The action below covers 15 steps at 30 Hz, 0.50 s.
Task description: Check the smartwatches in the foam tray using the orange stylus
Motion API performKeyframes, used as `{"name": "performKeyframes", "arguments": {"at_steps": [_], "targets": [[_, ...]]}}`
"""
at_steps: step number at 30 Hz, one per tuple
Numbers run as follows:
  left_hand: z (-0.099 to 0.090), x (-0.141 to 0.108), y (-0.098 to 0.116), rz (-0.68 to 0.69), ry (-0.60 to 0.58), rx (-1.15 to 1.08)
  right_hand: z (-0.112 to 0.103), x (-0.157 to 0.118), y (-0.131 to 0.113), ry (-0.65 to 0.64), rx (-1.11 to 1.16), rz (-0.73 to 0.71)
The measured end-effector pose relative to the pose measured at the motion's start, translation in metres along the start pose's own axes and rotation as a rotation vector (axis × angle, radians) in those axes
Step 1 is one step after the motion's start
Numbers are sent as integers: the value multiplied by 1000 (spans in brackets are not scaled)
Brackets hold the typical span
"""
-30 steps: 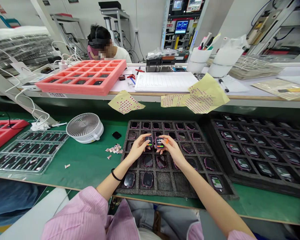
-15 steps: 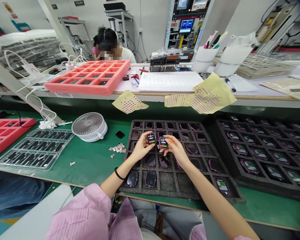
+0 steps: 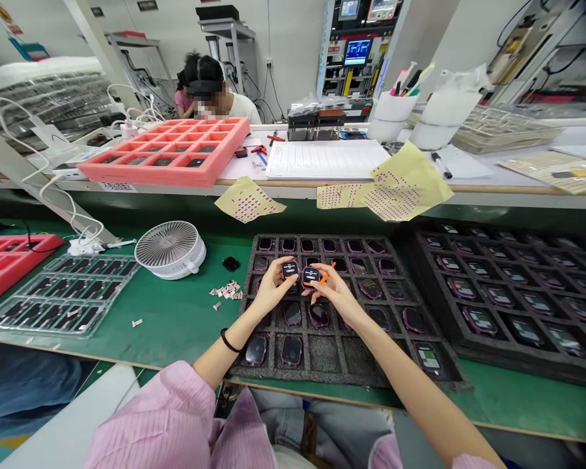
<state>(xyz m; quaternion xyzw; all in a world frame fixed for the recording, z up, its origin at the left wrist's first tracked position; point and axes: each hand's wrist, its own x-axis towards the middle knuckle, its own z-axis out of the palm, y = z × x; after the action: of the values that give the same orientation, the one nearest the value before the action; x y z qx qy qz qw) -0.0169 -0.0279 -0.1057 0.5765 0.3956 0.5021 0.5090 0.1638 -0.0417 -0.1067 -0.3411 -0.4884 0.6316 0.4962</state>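
My left hand (image 3: 272, 290) is closed around the edge of a smartwatch (image 3: 290, 269) with a lit screen. Another lit smartwatch (image 3: 311, 276) is in my right hand (image 3: 340, 297), its thumb low on the screen. A thin orange stick (image 3: 328, 273) also shows between the right fingers; its exact kind is unclear. Both watches are side by side, a small gap apart, above a dark foam tray (image 3: 325, 352). Several dark-screened watches lie in the tray's compartments, such as a watch (image 3: 292, 350) in the front row. My forearms hide some compartments.
A second foam tray (image 3: 473, 352) of watches stands at right. To the left are a round fan (image 3: 170, 251), small loose pieces (image 3: 227, 291), a black watch-like piece (image 3: 231, 264) and a clear plastic tray (image 3: 85, 329). A shelf (image 3: 293, 189) runs across behind, with a pink foam tray (image 3: 151, 172).
Both watch screens have changed from showing coloured bars to mostly white text on black. More of the orange stick shows at my right fingers. The right thumb is now over the watch's lower screen.
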Motion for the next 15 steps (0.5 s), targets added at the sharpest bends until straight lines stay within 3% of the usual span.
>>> {"name": "performKeyframes", "arguments": {"at_steps": [10,15], "targets": [[0,1,6,-32,5,-28,1,1,1,-33,-47,-19],[0,1,7,-21,12,-9,2,0,-3,21,-51,-6]]}}
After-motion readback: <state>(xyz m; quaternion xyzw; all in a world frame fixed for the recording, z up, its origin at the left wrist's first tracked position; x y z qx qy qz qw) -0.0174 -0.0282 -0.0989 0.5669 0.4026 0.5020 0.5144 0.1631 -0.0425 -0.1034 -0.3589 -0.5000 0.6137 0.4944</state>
